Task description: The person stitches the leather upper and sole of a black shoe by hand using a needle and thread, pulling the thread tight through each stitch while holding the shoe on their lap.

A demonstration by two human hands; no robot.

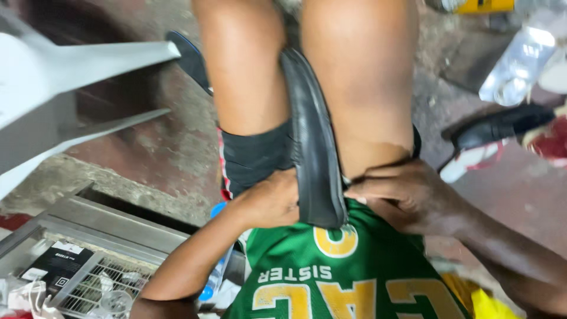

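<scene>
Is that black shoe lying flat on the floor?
No: the black shoe is clamped sole-up between the person's knees, with the left hand and right hand on its near end.

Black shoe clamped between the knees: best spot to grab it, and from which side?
Grip the black shoe at its near end, probably the heel, from both flanks. That end juts free toward the torso; the rest is pinned between the legs. The left hand and right hand already flank it there.
</scene>
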